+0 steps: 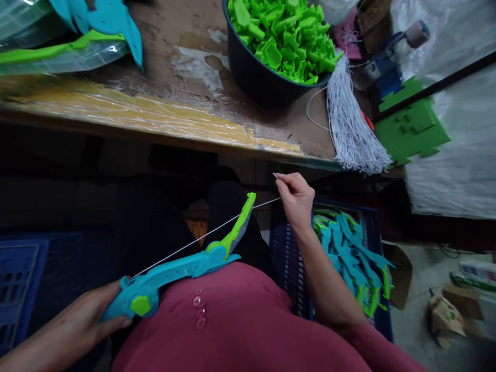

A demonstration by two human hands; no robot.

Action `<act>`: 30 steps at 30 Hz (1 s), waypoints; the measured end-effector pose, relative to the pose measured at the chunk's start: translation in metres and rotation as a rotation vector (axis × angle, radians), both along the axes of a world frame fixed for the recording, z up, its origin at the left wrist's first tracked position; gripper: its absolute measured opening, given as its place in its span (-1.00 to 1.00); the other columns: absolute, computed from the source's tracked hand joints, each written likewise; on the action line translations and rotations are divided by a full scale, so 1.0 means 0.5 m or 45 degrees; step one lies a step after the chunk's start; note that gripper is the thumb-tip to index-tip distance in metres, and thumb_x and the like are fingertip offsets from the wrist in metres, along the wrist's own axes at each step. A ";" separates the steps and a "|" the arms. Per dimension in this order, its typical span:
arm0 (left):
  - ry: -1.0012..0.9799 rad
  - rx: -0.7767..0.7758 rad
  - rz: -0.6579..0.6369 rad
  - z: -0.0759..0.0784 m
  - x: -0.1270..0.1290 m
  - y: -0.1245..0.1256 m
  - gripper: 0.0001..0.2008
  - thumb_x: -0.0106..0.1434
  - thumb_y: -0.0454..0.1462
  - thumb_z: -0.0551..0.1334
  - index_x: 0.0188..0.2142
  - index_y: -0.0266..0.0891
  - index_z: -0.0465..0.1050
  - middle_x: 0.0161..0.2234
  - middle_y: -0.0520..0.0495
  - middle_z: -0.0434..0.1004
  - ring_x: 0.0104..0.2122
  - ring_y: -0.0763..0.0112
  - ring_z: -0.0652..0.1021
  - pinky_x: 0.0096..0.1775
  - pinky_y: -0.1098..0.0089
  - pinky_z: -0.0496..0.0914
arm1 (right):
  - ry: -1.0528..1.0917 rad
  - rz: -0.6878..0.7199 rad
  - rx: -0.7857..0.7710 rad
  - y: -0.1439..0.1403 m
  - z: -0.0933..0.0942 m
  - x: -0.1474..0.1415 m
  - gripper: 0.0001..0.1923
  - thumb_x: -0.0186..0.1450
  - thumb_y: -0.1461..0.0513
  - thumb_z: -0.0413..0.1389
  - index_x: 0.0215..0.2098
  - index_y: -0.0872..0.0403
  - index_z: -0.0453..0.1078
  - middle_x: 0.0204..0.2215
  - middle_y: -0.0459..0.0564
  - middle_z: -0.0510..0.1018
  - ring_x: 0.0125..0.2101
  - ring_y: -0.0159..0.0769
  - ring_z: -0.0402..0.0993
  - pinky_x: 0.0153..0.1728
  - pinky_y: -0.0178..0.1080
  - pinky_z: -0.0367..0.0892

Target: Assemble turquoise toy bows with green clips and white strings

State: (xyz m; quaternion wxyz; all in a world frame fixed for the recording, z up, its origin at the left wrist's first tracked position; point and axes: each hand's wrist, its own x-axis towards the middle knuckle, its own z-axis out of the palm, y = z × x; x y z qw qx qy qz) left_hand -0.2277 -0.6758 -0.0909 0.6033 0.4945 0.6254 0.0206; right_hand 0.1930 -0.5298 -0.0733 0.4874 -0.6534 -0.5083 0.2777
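**A:** Why is the toy bow (182,268) lying across the person's lap like that?

**B:** So it stays put. The left hand (87,320) wraps around the blue end near the green knob and holds it tight against the red shirt (248,320). The other end pokes up toward the table (163,116).

**A:** And the right hand (296,199)?

**B:** Its fingers are pinched shut on the white string (201,236), right at the string's tip. The hand is up high, just under the table edge, so the string runs straight and tight from the blue end, past the green tip.

**A:** What does the bow look like?

**B:** It is bendy in shape, mostly blue, with a bright green tip and a green six-sided knob. It looks like plastic.

**A:** What is around it?

**B:** A bowl of green pieces (282,36) and a bundle of white strings (351,129) sit on the table. A blue crate (287,258) holding more bows (349,253) stands by the right arm.
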 end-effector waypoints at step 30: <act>0.143 0.155 -0.088 0.026 0.026 -0.039 -0.83 0.14 -0.09 0.28 -0.30 -0.02 0.59 -0.31 -0.04 0.72 -0.19 -0.14 0.64 -0.06 0.07 0.41 | -1.325 0.480 -0.006 -0.044 -0.039 -0.055 -0.76 0.47 0.36 -0.07 -0.28 0.07 0.39 -0.28 0.10 0.43 -0.24 -0.14 0.34 -0.22 -0.14 0.33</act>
